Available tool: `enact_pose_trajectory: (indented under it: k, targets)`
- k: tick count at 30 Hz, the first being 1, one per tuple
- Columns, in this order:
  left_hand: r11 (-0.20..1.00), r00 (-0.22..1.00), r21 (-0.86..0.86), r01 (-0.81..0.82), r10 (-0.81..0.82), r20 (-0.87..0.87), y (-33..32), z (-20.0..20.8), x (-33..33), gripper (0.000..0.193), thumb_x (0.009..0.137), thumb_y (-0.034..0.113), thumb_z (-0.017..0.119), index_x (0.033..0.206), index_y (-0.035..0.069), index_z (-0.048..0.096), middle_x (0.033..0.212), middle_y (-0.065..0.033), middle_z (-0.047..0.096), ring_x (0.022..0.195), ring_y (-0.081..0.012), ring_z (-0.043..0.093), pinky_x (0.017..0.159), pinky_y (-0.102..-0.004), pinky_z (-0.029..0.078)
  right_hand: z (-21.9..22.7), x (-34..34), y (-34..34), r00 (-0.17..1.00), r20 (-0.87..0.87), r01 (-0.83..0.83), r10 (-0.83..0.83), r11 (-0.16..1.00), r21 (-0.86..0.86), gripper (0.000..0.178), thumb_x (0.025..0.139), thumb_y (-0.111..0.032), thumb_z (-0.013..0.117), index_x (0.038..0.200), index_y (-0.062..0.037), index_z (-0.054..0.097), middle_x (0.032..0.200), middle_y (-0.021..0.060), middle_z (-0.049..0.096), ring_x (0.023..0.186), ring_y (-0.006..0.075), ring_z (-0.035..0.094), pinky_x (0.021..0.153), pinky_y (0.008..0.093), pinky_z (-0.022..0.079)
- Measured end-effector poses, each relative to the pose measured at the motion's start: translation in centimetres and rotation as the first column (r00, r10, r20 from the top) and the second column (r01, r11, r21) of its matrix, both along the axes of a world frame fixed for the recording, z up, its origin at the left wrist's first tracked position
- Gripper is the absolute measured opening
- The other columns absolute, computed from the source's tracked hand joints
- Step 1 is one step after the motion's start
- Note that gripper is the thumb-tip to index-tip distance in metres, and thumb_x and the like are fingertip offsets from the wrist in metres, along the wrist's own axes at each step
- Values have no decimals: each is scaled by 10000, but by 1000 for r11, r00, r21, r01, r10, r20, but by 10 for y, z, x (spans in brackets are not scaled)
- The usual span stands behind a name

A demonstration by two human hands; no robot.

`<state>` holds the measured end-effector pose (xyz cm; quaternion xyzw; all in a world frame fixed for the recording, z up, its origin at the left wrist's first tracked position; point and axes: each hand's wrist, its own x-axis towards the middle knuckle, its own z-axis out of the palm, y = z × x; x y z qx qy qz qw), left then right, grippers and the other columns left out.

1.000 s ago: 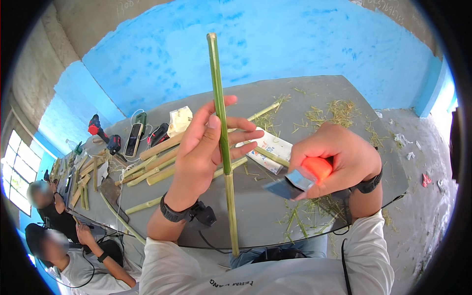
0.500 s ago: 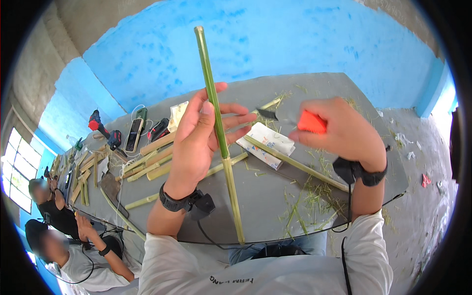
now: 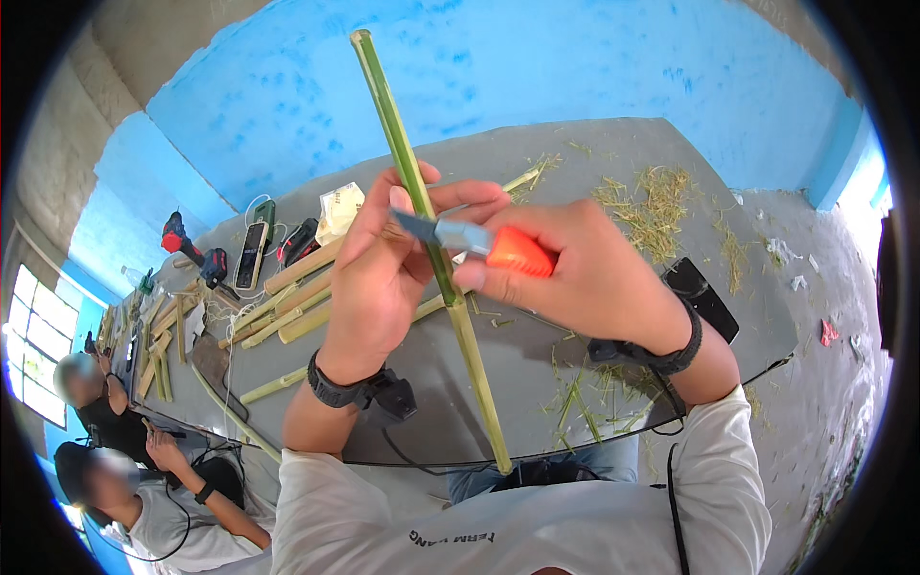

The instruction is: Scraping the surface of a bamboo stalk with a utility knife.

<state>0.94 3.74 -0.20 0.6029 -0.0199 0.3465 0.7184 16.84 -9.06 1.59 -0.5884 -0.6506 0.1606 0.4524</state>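
A long bamboo stick (image 3: pixel 383 110) stands tilted in front of me, its upper part green and its lower part pale and shaved. My left hand (image 3: pixel 369 292) holds it near the middle, thumb in front, fingers partly behind. My right hand (image 3: pixel 609 283) is closed round the orange handle of a utility knife (image 3: pixel 520 253). The knife's dark blade crosses the green part by the left thumb; whether it touches the bamboo I cannot tell. The stick's lower end hangs near the table edge, close to my body.
Several bamboo pieces (image 3: pixel 305 295) lie left on the grey table (image 3: pixel 402 422). Beyond them are a cordless drill (image 3: pixel 192 251), a phone (image 3: pixel 252 257) and a white packet (image 3: pixel 338 213). Shavings (image 3: pixel 652 206) and a dark phone (image 3: pixel 707 292) lie right. Two people sit at the left.
My right hand has moved left, bringing the knife blade across the bamboo stick. The stick's top leans further left, and its lower end has shifted right. The dark phone at the right is now uncovered.
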Motion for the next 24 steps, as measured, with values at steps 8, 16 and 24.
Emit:
enact_pose_trajectory:
  k: [8, 16, 24]
  targets:
    - [998, 998, -16, 57, -57, 10, -7, 0, 7, 321, 1103, 279, 335, 1304, 41, 412, 1325, -274, 565, 1280, -378, 562, 1052, -463, 504, -11, -5, 3, 996, -85, -29, 34, 998, 55, 399, 882, -409, 757, 1016, -38, 697, 721, 119, 662, 619, 270, 636, 606, 346, 505]
    - [999, 990, -43, -33, 26, -140, -13, 10, -5, 313, 1102, 313, 342, 1245, 60, 456, 884, -55, 562, 781, -160, 609, 777, -405, 581, 2, 17, -4, 979, -112, 201, -173, 917, 345, 516, 864, -496, 766, 761, -7, 638, 566, 102, 511, 507, 198, 451, 503, 336, 413]
    - [999, 986, -14, -32, 30, -164, -24, 15, -12, 369, 1109, 426, 293, 1128, 99, 463, 642, 38, 338, 460, -46, 266, 409, -223, 246, -3, 31, 4, 962, 168, 145, -214, 926, 349, 567, 864, -530, 749, 683, -24, 570, 527, 103, 460, 473, 240, 396, 456, 338, 369]
